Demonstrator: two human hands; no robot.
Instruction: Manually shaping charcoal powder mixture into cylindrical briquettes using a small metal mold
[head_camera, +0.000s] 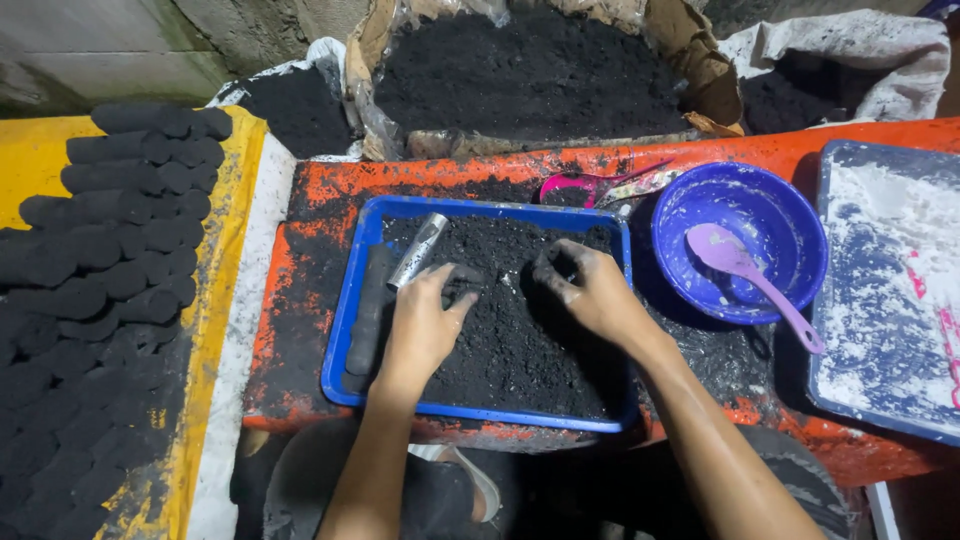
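Black powder (520, 340) fills the blue tray (345, 330), where left hand (420, 325) and right hand (590, 290) pinch it with curled fingers.

Grey concrete wall (90, 45); orange table (500, 170)

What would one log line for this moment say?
left hand: in black powder | right hand: pinching powder | blue tray | metal tube beside left hand

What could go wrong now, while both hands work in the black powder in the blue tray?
1. The left hand is beside the metal tube leaning on the blue tray rim; a nudge might tip it out.
2. The right hand works near the far rim, so black powder may spill onto the orange table.
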